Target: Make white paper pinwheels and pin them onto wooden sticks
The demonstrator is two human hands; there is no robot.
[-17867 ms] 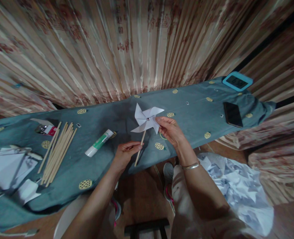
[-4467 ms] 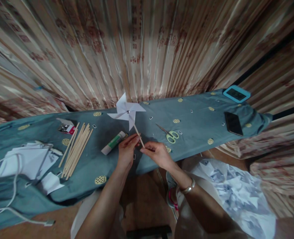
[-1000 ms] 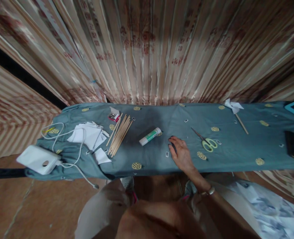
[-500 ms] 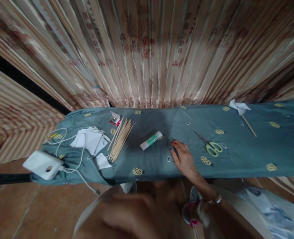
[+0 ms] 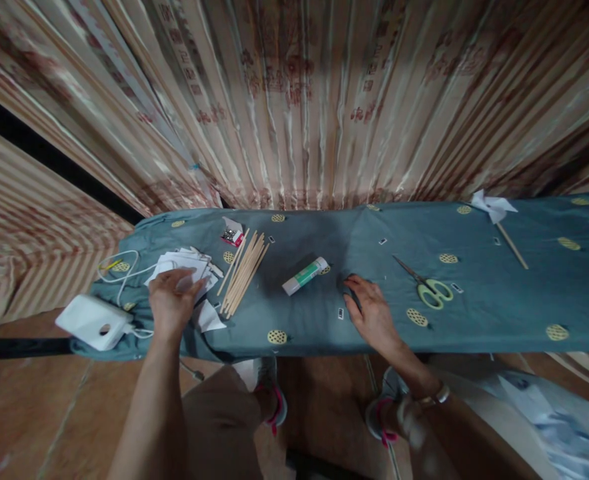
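Fingers (image 5: 175, 275) of the left hand (image 5: 170, 305) are held apart over the white paper pile (image 5: 197, 263) beside the sticks (image 5: 245, 273), maybe touching it, while the right hand (image 5: 372, 315) is rested loosely curled with nothing seen inside, and the paper, likely light and easily creased, is best pinched by its edge.

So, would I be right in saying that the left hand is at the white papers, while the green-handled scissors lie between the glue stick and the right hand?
Not quite: the head view shows the green-handled scissors beyond the right hand, on the side away from the glue stick. The left hand is indeed at the white papers.
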